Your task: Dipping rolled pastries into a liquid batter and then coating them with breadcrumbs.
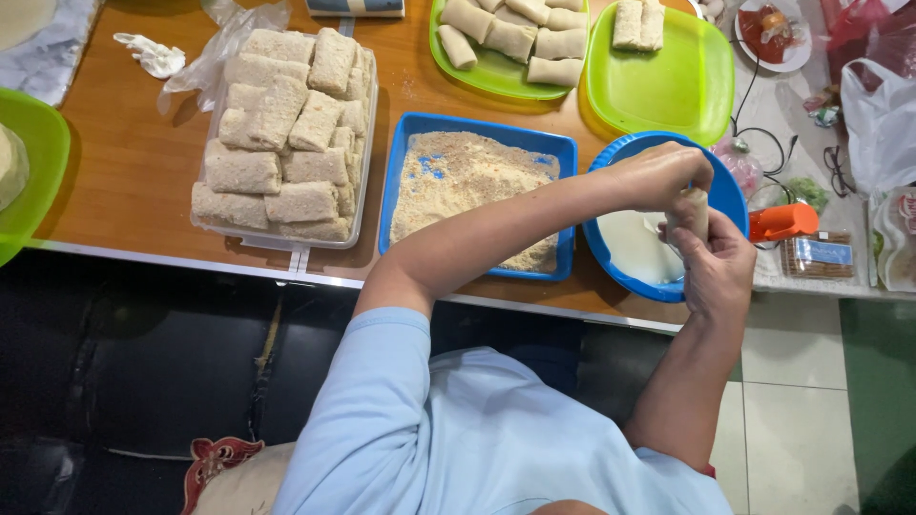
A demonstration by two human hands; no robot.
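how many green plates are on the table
3: one with uncoated rolls at top centre, one right of it holding two rolls, one cut off at the left edge.

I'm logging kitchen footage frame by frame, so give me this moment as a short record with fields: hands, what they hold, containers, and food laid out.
left hand: over the blue bowl, gripping the top of a pale roll
right hand: supporting the pale roll from below
blue bowl: round, holds white batter
blue tray: rectangular, partly covered with breadcrumbs
clear container: piled with crumb-coated rolls
green plates: two, holding uncoated rolls
surface: wooden table
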